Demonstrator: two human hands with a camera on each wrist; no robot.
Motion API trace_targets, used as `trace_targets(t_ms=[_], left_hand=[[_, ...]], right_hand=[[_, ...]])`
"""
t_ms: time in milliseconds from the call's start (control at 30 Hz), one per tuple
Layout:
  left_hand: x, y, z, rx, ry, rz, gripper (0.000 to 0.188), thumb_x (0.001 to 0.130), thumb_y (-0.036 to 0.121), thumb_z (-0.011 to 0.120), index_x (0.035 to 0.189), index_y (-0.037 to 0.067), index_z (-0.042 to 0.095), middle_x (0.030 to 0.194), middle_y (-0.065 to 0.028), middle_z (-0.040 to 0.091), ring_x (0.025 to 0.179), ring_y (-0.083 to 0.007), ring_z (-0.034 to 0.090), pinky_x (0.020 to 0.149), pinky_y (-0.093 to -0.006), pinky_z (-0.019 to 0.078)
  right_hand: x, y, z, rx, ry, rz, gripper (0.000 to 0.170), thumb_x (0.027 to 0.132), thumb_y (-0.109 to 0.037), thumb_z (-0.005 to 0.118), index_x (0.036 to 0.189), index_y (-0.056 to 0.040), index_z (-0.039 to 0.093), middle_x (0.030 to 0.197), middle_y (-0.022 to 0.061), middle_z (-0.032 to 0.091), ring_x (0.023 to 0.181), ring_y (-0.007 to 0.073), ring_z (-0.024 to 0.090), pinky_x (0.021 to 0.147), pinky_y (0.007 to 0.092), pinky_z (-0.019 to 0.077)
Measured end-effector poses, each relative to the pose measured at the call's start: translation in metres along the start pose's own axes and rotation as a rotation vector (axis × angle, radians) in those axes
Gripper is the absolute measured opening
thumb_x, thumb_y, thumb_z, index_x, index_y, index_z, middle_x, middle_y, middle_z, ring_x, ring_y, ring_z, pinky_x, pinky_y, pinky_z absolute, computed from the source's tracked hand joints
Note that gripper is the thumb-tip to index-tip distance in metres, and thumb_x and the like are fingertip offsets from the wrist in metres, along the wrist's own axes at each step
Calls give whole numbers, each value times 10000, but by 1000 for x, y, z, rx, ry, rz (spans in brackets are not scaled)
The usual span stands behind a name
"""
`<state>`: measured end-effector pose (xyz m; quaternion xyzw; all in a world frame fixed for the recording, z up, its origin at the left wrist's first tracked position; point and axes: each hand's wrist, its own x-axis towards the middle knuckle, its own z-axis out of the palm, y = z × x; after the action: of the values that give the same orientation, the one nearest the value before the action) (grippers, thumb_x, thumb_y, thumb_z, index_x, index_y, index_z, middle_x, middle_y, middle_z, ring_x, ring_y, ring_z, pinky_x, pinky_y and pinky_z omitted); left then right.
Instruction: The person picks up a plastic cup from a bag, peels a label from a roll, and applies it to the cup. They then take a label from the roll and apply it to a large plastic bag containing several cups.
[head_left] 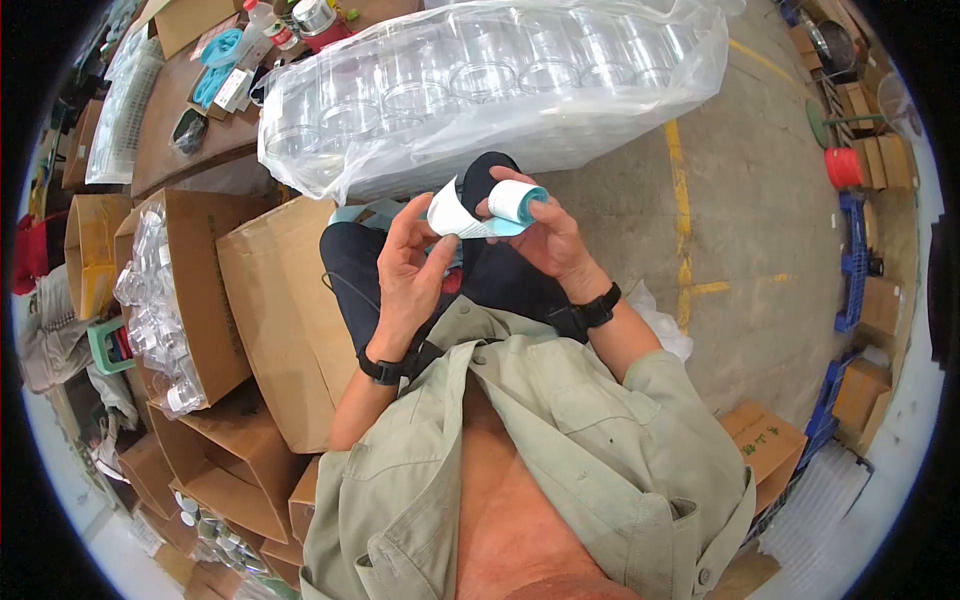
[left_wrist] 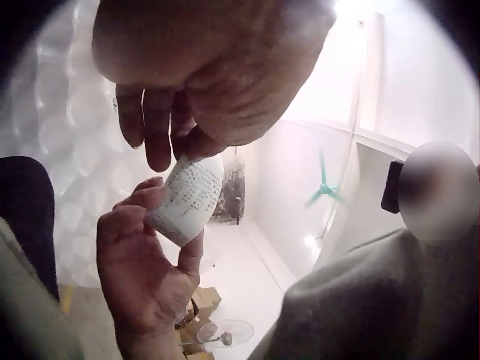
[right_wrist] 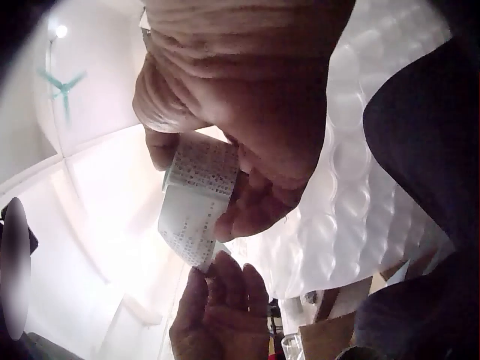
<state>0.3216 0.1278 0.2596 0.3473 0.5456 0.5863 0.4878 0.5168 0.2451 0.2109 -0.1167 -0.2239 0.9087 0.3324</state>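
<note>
A small roll of printed white labels (head_left: 512, 201) with a blue-green backing lies in my right hand (head_left: 556, 243), the thumb and fingers curled round it. From the roll a loose strip (head_left: 452, 212) runs over to my left hand (head_left: 412, 275), which pinches its end between thumb and fingertips. Rows of small dark print cover the strip (left_wrist: 192, 196) in the left wrist view. Seen from the right wrist, the strip (right_wrist: 187, 221) bends down from the roll (right_wrist: 202, 163) to the left fingertips. Both hands are held above the lap.
Clear jars in a plastic-wrapped pack (head_left: 480, 80) stand just beyond the hands. On the left are an open carton of clear plastic pieces (head_left: 155, 300) and more cardboard boxes (head_left: 285, 310). A brown table (head_left: 160, 150) with a bottle and blue tape is at upper left.
</note>
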Motion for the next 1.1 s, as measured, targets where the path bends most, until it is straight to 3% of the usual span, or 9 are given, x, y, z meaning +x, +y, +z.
trace_targets(t_ms=[100, 333, 400, 433, 467, 533, 667, 800, 1100], left_hand=[[-1, -7, -7, -32, -7, 1, 546, 976, -30, 670, 1485, 44, 489, 1039, -35, 683, 932, -72, 631, 707, -210, 526], [-1, -10, -20, -41, 11, -20, 469, 1012, -9, 619, 1464, 44, 505, 1107, -49, 684, 864, -43, 619, 551, -179, 484], [0, -14, -22, -71, 36, -20, 451, 1024, 1, 606, 1462, 40, 506, 1148, -59, 685, 898, -59, 631, 603, -185, 511], [1, -21, -27, -20, 24, 34, 435, 1035, 8, 593, 1461, 34, 506, 1199, -75, 687, 1000, -113, 663, 769, -233, 560], [-2, -26, -33, -47, 16, 13, 425, 1043, 15, 582, 1460, 29, 507, 1272, -86, 667, 1122, -159, 662, 961, -294, 535], [-3, -27, -32, -102, 60, -30, 447, 1039, 38, 595, 1475, 28, 499, 1338, -108, 634, 1203, -192, 638, 1037, -338, 505], [-7, -5, -33, 579, 124, 318, 566, 920, 100, 727, 1442, 1, 529, 1384, -161, 600, 1291, -274, 577, 1077, -395, 462], [-5, 0, -27, 716, -28, 544, 685, 807, 167, 843, 1414, 25, 559, 1389, -205, 598, 1312, -383, 566, 1101, -459, 448], [-5, -21, -40, 744, -121, 516, 614, 821, 185, 824, 1358, 20, 574, 1369, -182, 596, 1238, -389, 591, 1023, -471, 478]], right_hand=[[0, 1, 2, -197, 111, -8, 754, 888, -284, 743, 1533, -29, 444, 1264, 207, 686, 1150, 285, 682, 1034, 413, 529], [3, -3, -1, -466, 128, -76, 633, 879, -150, 705, 1466, -18, 507, 1318, 186, 672, 1218, 244, 640, 1075, 373, 485], [2, -6, 2, -556, 143, -63, 624, 865, -120, 703, 1451, -10, 517, 1328, 181, 668, 1218, 232, 634, 1074, 366, 480], [3, -9, 7, -563, 124, -78, 566, 865, -90, 731, 1399, -16, 561, 1254, 88, 661, 1155, 180, 622, 1015, 331, 499], [5, -4, -1, -627, 121, -113, 570, 859, -86, 725, 1400, -15, 559, 1256, 89, 662, 1153, 186, 626, 1018, 333, 500], [9, 1, -6, -669, 116, -77, 583, 862, -70, 744, 1407, -16, 547, 1256, 92, 662, 1159, 183, 626, 1025, 340, 500], [4, -1, 9, -806, 163, 41, 604, 854, -23, 772, 1410, -22, 535, 1240, 92, 662, 1165, 172, 622, 1021, 336, 500], [10, 11, 10, -996, 46, 108, 604, 827, 2, 778, 1386, -26, 549, 1188, 68, 661, 1101, 158, 634, 957, 330, 535], [29, 28, 20, -1060, -9, 268, 599, 864, -60, 790, 1409, -26, 542, 1231, 52, 643, 1091, 127, 630, 941, 305, 545]])
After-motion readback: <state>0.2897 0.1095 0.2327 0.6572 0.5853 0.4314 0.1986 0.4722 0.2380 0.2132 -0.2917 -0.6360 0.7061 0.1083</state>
